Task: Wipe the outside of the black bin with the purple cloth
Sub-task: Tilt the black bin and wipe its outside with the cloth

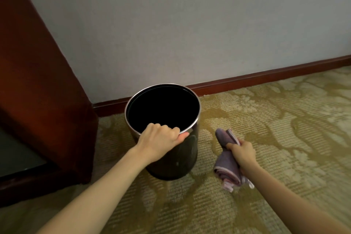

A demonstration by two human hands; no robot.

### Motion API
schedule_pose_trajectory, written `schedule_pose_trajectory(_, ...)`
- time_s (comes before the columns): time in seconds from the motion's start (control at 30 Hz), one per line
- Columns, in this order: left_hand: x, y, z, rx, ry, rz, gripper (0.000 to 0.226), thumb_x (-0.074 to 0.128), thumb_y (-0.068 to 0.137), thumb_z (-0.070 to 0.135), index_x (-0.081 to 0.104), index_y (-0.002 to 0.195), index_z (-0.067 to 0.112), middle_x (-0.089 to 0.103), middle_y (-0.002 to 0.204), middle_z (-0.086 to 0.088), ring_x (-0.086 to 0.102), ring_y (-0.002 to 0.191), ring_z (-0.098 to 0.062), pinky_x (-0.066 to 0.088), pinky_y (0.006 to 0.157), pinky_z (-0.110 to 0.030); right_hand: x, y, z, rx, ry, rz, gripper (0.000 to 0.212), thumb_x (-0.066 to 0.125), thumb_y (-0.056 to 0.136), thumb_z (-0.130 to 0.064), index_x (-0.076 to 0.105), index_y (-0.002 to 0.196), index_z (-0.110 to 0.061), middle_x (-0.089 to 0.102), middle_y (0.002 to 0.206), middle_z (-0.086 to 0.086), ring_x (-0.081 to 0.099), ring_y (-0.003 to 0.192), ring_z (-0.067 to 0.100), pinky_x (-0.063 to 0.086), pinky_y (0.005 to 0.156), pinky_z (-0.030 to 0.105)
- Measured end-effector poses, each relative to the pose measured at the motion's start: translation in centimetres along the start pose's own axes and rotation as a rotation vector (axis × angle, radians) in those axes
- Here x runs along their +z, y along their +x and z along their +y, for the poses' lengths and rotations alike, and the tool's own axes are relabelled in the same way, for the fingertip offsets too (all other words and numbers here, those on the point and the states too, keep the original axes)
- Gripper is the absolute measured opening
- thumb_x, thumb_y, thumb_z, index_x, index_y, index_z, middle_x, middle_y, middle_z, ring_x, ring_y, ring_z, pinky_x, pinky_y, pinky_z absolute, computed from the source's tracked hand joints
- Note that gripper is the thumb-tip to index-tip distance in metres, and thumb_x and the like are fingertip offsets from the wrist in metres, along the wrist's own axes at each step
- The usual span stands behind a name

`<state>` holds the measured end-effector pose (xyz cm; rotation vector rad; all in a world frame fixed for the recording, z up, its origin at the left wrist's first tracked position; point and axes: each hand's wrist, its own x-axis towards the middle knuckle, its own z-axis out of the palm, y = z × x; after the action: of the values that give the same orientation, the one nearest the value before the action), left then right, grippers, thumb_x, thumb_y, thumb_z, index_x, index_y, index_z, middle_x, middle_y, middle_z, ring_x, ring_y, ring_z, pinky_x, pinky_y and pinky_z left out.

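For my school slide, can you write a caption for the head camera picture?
Left hand grips the black bin by its rim while the right hand holds a purple cloth beside it on patterned carpet.

— What does the person have on their arms?

— Nothing that shows. Both forearms are bare from the bottom edge of the view up to the wrists, with no sleeve or cuff in sight.

— And the hands?

— The left hand (158, 139) is ungloved, with a short, plain thumbnail. The right hand (242, 153) is ungloved too. The wrists and the fingers that show are plain.

— Any more of the body?

— No, only the two slim arms and hands.
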<state>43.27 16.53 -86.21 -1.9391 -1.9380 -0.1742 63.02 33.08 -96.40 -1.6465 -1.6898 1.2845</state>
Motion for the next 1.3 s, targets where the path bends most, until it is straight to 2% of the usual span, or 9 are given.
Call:
schedule_pose_trajectory(0.17,-0.6,0.0,-0.6,-0.285,-0.190,0.035,0.053,0.017,0.092,0.055,0.045,0.063,0.021,0.055,0.057,0.001,0.059,0.054,-0.018,0.049,0.054,-0.037,1.0,-0.1,-1.3,0.010,0.072,0.020,0.036,0.065,0.076,-0.018,0.067,0.112,-0.017,0.063,0.083,0.008,0.058,0.082,0.029,0.046,0.074,0.035)
schedule_pose_trajectory(0.27,-1.1,-0.3,-2.6,-0.416,-0.272,0.093,0.056,0.021,0.091,0.057,0.046,0.057,0.021,0.048,0.049,0.004,0.051,0.045,-0.010,0.042,0.047,-0.031,2.5,-0.3,-2.4,0.020,0.137,-0.008,0.039,0.065,0.074,-0.018,0.067,0.113,-0.018,0.068,0.089,0.009,0.062,0.089,0.031,0.051,0.081,0.041)
schedule_pose_trajectory(0.37,-1.5,-0.6,-5.3,-0.567,-0.293,0.128,0.056,0.028,0.092,0.055,0.046,0.054,0.017,0.047,0.048,0.001,0.050,0.046,-0.020,0.041,0.048,-0.036,4.5,-1.0,-3.5,-0.012,0.173,-0.042,0.036,0.064,0.073,-0.018,0.068,0.108,-0.020,0.067,0.083,0.004,0.062,0.083,0.026,0.049,0.073,0.036)
schedule_pose_trajectory(0.5,-1.6,-1.3,-7.7,-0.705,-0.272,0.213,0.057,0.031,0.093,0.050,0.037,0.047,0.017,0.039,0.043,0.004,0.041,0.042,-0.015,0.020,0.042,-0.029,6.8,-2.3,-5.4,-0.093,0.145,-0.062,0.021,0.062,0.072,-0.019,0.066,0.093,-0.019,0.067,0.086,0.008,0.062,0.088,0.031,0.050,0.082,0.045)
schedule_pose_trajectory(0.7,-1.3,-2.2,-10.2,-0.838,-0.265,0.257,0.061,0.031,0.094,0.051,0.060,0.059,0.010,0.045,0.048,0.003,0.040,0.046,-0.014,0.028,0.049,-0.031,9.2,-5.0,-8.7,-0.262,0.096,-0.013,0.024,0.062,0.076,-0.014,0.062,0.099,-0.012,0.060,0.089,0.007,0.056,0.086,0.028,0.037,0.071,0.033)
schedule_pose_trajectory(0.83,-1.0,-2.5,-11.0,-0.879,-0.249,0.275,0.062,0.032,0.093,0.052,0.051,0.050,0.013,0.047,0.044,0.001,0.045,0.043,-0.017,0.033,0.043,-0.030,11.7,-6.7,-9.3,-0.272,0.079,-0.050,0.043,0.062,0.078,-0.013,0.054,0.120,-0.009,0.051,0.118,0.016,0.052,0.100,0.031,0.042,0.086,0.038)
schedule_pose_trajectory(0.97,-1.1,-2.7,-11.8,-0.838,-0.201,0.311,0.057,0.040,0.095,0.043,0.034,0.044,0.017,0.034,0.039,0.003,0.034,0.037,-0.017,0.018,0.043,-0.028,14.0,-7.4,-9.6,-0.260,0.003,-0.002,0.048,0.060,0.081,-0.019,0.043,0.125,-0.016,0.039,0.127,0.012,0.050,0.099,0.035,0.040,0.083,0.042)
schedule_pose_trajectory(1.13,-0.5,-3.6,-12.2,-0.705,-0.225,0.346,0.058,0.039,0.095,0.043,0.039,0.046,0.012,0.034,0.036,-0.001,0.033,0.031,-0.019,0.021,0.040,-0.025,14.2,-4.3,-11.1,-0.222,-0.083,0.072,0.039,0.057,0.080,-0.026,0.051,0.117,-0.015,0.051,0.115,0.013,0.055,0.094,0.038,0.042,0.076,0.042)
schedule_pose_trajectory(1.3,-0.6,-4.6,-13.1,-0.638,-0.293,0.390,0.054,0.043,0.095,0.039,0.035,0.046,0.019,0.031,0.036,0.004,0.033,0.028,-0.017,0.022,0.035,-0.027,13.7,0.0,-13.7,-0.226,-0.127,-0.061,0.026,0.059,0.073,-0.030,0.064,0.098,-0.025,0.061,0.085,0.004,0.059,0.084,0.031,0.040,0.072,0.033)
